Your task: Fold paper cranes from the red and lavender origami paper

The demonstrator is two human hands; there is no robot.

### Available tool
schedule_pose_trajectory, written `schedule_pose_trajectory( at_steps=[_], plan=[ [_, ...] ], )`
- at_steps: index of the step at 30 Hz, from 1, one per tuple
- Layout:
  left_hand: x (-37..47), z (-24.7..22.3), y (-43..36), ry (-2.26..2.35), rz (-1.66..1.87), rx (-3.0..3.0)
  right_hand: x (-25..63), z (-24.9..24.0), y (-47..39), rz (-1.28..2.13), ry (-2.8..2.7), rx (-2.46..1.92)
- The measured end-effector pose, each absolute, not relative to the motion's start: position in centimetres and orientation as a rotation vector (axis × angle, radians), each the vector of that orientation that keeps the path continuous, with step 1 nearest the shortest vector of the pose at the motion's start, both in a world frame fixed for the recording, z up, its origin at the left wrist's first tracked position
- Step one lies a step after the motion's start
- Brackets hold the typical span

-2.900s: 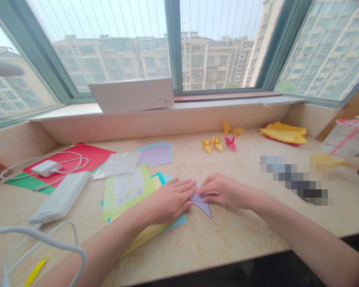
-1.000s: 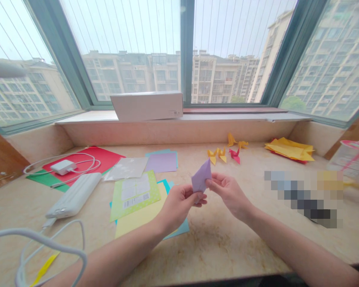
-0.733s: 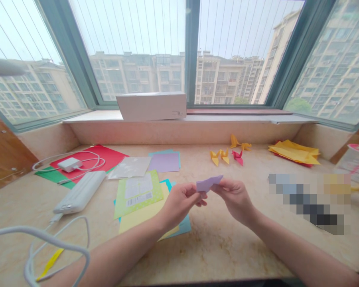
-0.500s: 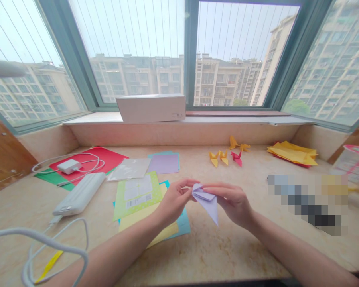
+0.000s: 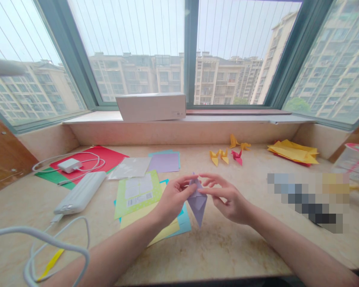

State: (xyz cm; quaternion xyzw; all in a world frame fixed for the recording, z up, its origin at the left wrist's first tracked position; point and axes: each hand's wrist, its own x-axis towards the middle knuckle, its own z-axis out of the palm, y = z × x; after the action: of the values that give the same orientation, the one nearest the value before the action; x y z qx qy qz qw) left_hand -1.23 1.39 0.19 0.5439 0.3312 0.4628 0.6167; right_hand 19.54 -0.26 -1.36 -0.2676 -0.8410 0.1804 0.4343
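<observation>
Left hand [image 5: 175, 199] pinching folded purple paper [image 5: 198, 209], lower centre; right hand [image 5: 233, 201] half open, fingertip at its edge. Uneven pull could skew creases.

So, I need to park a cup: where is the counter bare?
Beige stone counter shows between the left forearm and right forearm, and between the pink folded-paper bird and the yellow paper pile. The left is crowded with coloured paper sheets, a white rectangular power bank and white cables.

Left, a lime-green printed packet [image 5: 155, 187] with pale dots; far right, bright yellow paper sheets [image 5: 293, 151] over red paper [image 5: 309, 164].
</observation>
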Motion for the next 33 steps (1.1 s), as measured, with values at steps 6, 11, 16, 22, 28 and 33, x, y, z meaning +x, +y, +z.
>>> schedule_pose_trajectory(
  at_steps=[6, 11, 16, 22, 28, 33],
  plan=[
    [-1.2, 0.2, 1.2, 0.822, 1.141, 1.28, 19.4, -1.6, -0.3, 0.443, -2.128, -0.742],
    [-1.2, 0.4, 0.9, 0.771, 1.159, 1.253, 19.4, -1.5, -0.3, 0.433, -2.109, -0.733],
    [-1.1, 0.5, 0.8, 0.766, 1.097, 1.296, 18.6, -1.5, -0.5, 0.407, -2.0, -0.792],
    [-0.9, 0.6, 0.5, 0.743, 1.086, 1.279, 17.8, -2.2, -0.6, 0.393, -2.014, -0.841],
    [-0.8, 0.3, 0.6, 0.789, 1.126, 1.22, 17.8, -2.1, -0.9, 0.467, -2.069, -0.861],
    [-0.9, 0.0, 0.9, 0.83, 1.139, 1.212, 17.8, -1.7, -1.1, 0.493, -2.04, -0.874]
  ],
)
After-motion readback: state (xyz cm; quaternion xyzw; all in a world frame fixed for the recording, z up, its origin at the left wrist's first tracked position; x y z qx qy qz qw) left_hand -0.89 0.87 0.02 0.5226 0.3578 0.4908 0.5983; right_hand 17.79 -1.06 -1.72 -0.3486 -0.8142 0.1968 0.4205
